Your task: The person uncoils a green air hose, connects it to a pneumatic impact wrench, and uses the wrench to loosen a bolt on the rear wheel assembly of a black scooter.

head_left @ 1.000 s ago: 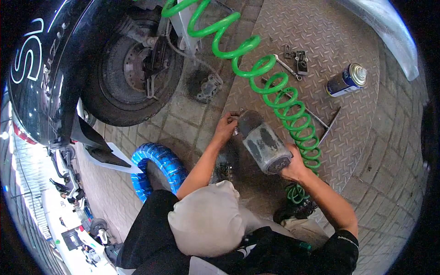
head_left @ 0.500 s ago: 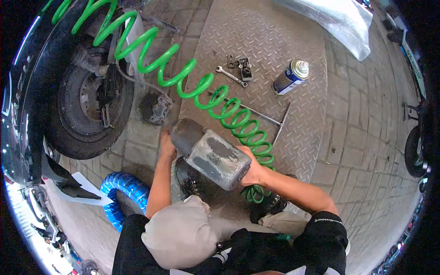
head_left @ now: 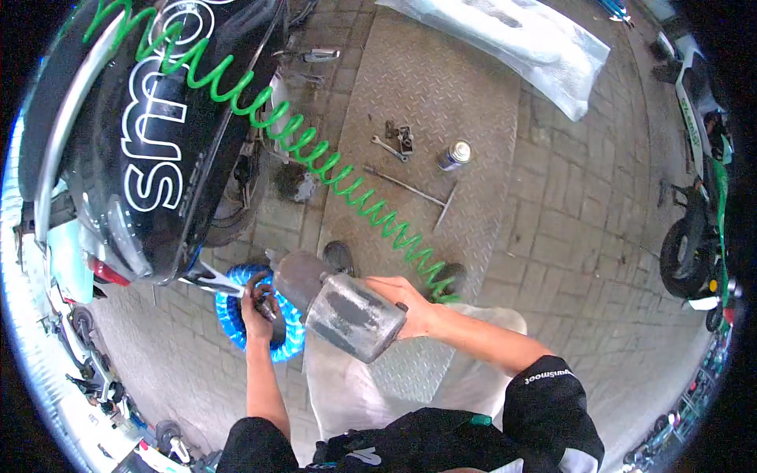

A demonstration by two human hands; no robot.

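Observation:
My right hand [head_left: 406, 306] grips a worn grey air impact wrench [head_left: 355, 315] by its handle, at the tool's right side. The wrench's dark front end points to the upper left. A green coiled air hose [head_left: 347, 185] runs from the upper left down to my right hand. My left hand [head_left: 259, 311] is closed beside the wrench's front end, over a blue-wrapped new tire [head_left: 296, 335]. Its curled fingers look dark, and I cannot make out what they hold.
To the left stands a black motor scooter [head_left: 150, 150]. On the metal floor plate [head_left: 426, 79] lie a spanner [head_left: 389, 148], small dark parts [head_left: 404, 139], a spray can [head_left: 455, 155] and a T-handle wrench [head_left: 410, 188]. Silver bubble wrap [head_left: 520, 39] lies beyond; another scooter's wheel [head_left: 682, 256] is right.
My view has risen, with more of the scooter showing. My left hand has come away from the wrench's front to its left. The wrench stays in my right hand.

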